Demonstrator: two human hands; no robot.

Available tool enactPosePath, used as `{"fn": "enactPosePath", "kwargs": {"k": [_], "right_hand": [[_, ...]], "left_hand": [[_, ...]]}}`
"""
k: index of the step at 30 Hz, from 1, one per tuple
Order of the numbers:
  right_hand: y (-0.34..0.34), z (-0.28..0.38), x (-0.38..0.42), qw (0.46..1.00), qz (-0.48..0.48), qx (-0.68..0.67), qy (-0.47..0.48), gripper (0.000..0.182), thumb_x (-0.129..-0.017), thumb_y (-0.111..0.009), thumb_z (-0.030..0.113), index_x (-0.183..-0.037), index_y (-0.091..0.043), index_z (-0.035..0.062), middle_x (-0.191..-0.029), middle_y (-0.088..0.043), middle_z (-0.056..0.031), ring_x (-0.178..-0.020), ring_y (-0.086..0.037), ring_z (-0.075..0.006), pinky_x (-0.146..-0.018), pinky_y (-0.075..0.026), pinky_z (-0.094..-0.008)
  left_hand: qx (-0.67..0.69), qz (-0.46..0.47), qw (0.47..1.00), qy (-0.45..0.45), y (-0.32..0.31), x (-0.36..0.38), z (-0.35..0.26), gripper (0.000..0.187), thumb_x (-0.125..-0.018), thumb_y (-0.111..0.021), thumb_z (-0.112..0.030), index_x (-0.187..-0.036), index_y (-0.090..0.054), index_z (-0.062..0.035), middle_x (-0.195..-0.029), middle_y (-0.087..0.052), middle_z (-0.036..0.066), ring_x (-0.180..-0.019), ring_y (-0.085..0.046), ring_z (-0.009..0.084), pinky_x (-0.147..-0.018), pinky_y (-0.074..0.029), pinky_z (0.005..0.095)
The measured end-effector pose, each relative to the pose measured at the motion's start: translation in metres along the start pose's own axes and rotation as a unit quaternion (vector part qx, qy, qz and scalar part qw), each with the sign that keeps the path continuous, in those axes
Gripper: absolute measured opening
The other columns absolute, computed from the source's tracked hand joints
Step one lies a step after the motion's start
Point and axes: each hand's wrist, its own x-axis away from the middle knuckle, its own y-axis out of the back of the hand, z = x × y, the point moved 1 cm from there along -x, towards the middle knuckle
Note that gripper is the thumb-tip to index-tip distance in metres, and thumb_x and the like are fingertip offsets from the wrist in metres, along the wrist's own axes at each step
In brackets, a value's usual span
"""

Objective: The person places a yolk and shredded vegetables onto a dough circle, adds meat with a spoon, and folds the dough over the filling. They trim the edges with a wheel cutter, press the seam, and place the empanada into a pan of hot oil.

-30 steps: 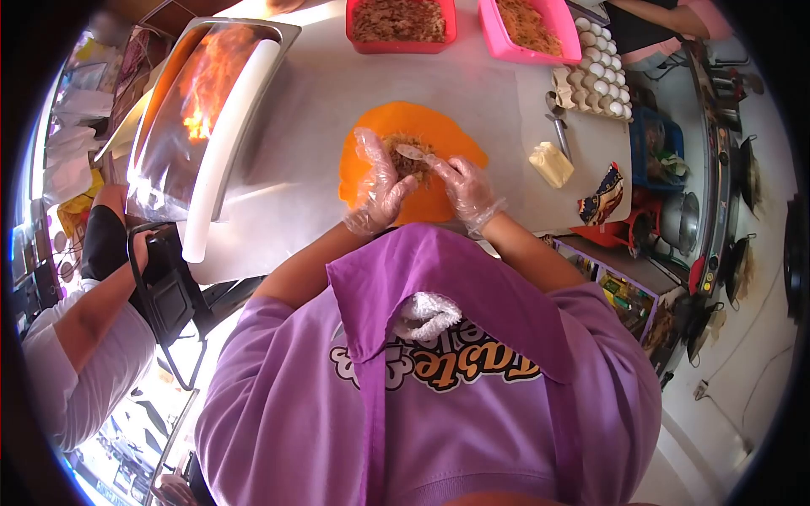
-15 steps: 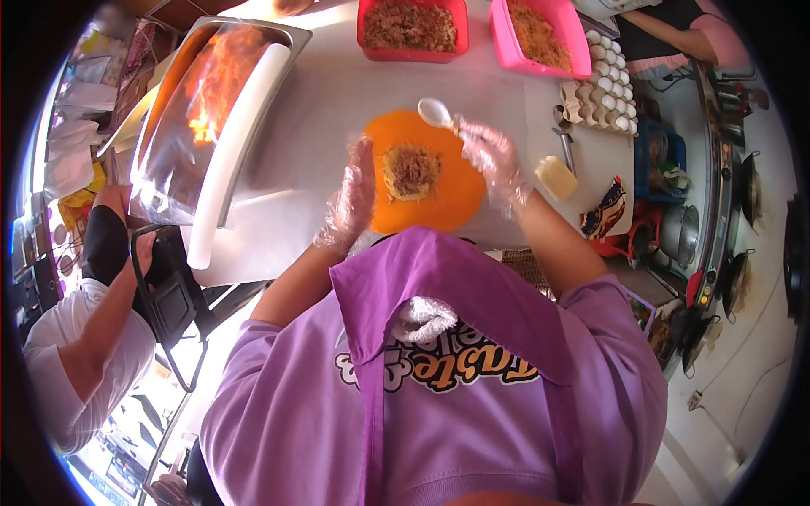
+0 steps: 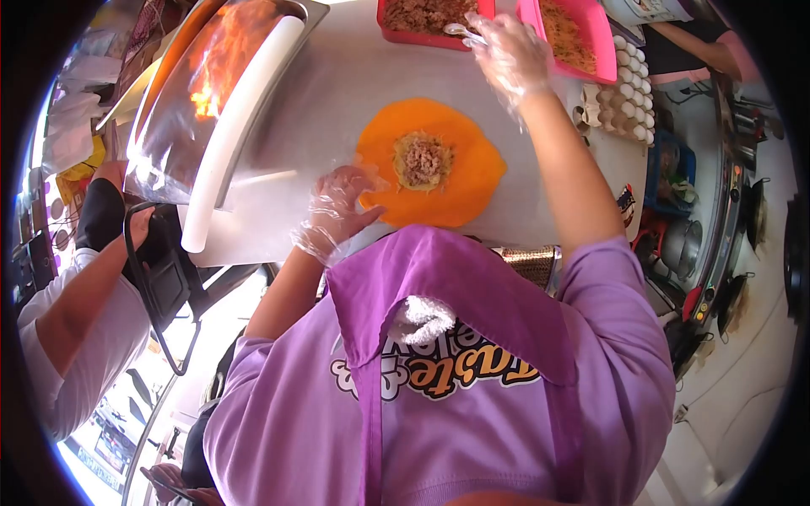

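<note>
An orange round sheet [image 3: 481, 164] lies flat on the table, with a mound of shredded filling and minced meat [image 3: 423, 162] at its middle. My left hand [image 3: 342, 207], in a clear plastic glove, is at the sheet's left edge, fingers apart and holding nothing. My gloved right hand [image 3: 510, 59] grips a white spoon [image 3: 466, 34], whose bowl is at the front edge of the red tub of minced meat [image 3: 430, 38]. Just right of that hand stands a pink tub of shredded orange filling [image 3: 574, 38].
A steel tray [image 3: 316, 13] with orange contents under plastic and a white roll [image 3: 245, 126] lie at the left. Egg cartons [image 3: 620, 105] stand at the right. A person [image 3: 84, 337] sits at the left; another person's arm [image 3: 696, 46] shows at the upper right.
My right hand has moved up and away with the spoon, from the orange sheet to the red tub. My left hand has dropped lower and its fingers have spread.
</note>
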Motion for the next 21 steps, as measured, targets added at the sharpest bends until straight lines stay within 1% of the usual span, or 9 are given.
{"fn": "enactPosePath", "kwargs": {"k": [1,2,5,7,10,13,16,18,21], "right_hand": [[0.009,0.006,0.014,0.996,-0.003,-0.091,0.012,0.034,-0.084,-0.064,0.013,-0.117,-0.061,0.0191,-0.104,-0.062,-0.0096,-0.098,-0.059,-0.0267,-0.084,-0.049,-0.033],[0.014,0.016,0.031,0.996,-0.001,-0.09,0.013,0.034,-0.084,-0.064,0.013,-0.117,-0.061,0.0191,-0.104,-0.062,-0.0096,-0.098,-0.059,-0.0267,-0.084,-0.049,-0.033],[0.0,0.043,0.101,0.906,0.0,-0.423,0.023,0.009,-0.083,-0.064,0.004,-0.092,-0.062,0.0022,-0.091,-0.063,-0.0121,-0.084,-0.064,-0.0266,-0.069,-0.051,-0.0332],[-0.038,0.04,0.149,0.911,-0.003,-0.411,0.035,0.017,-0.079,-0.069,0.002,-0.092,-0.058,0.0023,-0.087,-0.063,-0.0127,-0.074,-0.063,-0.0289,-0.065,-0.052,-0.0367],[-0.045,0.053,0.192,0.921,0.035,-0.386,-0.024,0.029,-0.075,-0.076,0.008,-0.096,-0.056,0.0029,-0.088,-0.063,-0.0131,-0.077,-0.063,-0.0298,-0.066,-0.051,-0.0371],[-0.058,0.059,0.211,0.927,0.052,-0.371,-0.018,0.038,-0.072,-0.08,0.012,-0.097,-0.054,0.0035,-0.087,-0.063,-0.0129,-0.077,-0.063,-0.0309,-0.067,-0.051,-0.038],[-0.069,0.062,0.218,0.918,0.058,-0.387,-0.062,0.035,-0.072,-0.08,0.011,-0.096,-0.055,0.0033,-0.089,-0.064,-0.0144,-0.078,-0.063,-0.0301,-0.067,-0.051,-0.0374],[-0.074,0.061,0.218,0.91,0.055,-0.401,-0.087,0.033,-0.073,-0.078,0.008,-0.096,-0.055,0.003,-0.09,-0.064,-0.0148,-0.078,-0.064,-0.0289,-0.067,-0.051,-0.0364],[-0.08,0.061,0.218,0.879,0.071,-0.451,-0.138,0.026,-0.075,-0.074,0.001,-0.094,-0.057,0.0016,-0.089,-0.065,-0.0157,-0.075,-0.064,-0.0271,-0.065,-0.051,-0.0329]], "left_hand": [[0.002,0.0,1.0,0.002,-0.002,0.002,-0.003,0.055,-0.068,-0.08,-0.033,-0.115,-0.058,-0.0152,-0.116,-0.056,0.008,-0.116,-0.05,0.0297,-0.099,-0.036,0.0444],[-0.013,0.018,1.0,0.018,-0.003,0.003,-0.006,0.059,-0.066,-0.08,-0.037,-0.117,-0.058,-0.0185,-0.119,-0.054,0.007,-0.119,-0.047,0.0294,-0.1,-0.034,0.0447],[-0.017,0.039,0.998,0.045,-0.003,0.002,-0.012,0.068,-0.061,-0.082,-0.041,-0.122,-0.056,-0.0227,-0.125,-0.05,0.007,-0.124,-0.042,0.0299,-0.101,-0.032,0.0458],[-0.003,0.044,0.997,0.058,-0.002,0.002,-0.013,0.074,-0.059,-0.083,-0.041,-0.125,-0.054,-0.0237,-0.128,-0.048,0.007,-0.126,-0.039,0.0307,-0.103,-0.031,0.0464],[0.016,0.056,0.997,0.058,0.002,0.001,-0.014,0.085,-0.056,-0.085,-0.04,-0.131,-0.05,-0.0242,-0.129,-0.047,0.008,-0.126,-0.039,0.0325,-0.105,-0.03,0.0477],[0.012,0.066,0.997,0.045,-0.003,0.005,-0.015,0.09,-0.054,-0.086,-0.038,-0.133,-0.047,-0.0239,-0.129,-0.047,0.008,-0.125,-0.04,0.0332,-0.107,-0.029,0.0484],[0.005,0.033,0.999,0.014,-0.014,0.004,-0.018,0.082,-0.062,-0.082,-0.038,-0.134,-0.046,-0.0238,-0.129,-0.047,0.009,-0.123,-0.042,0.0337,-0.106,-0.03,0.048],[-0.023,-0.044,0.998,0.03,-0.027,0.002,-0.019,0.065,-0.07,-0.077,-0.035,-0.128,-0.053,-0.0215,-0.126,-0.05,0.009,-0.121,-0.045,0.0333,-0.104,-0.033,0.0474],[-0.041,-0.038,0.997,0.057,-0.035,-0.006,-0.026,0.047,-0.075,-0.073,-0.033,-0.118,-0.061,-0.0185,-0.124,-0.052,0.008,-0.122,-0.044,0.0315,-0.102,-0.034,0.0468]]}}
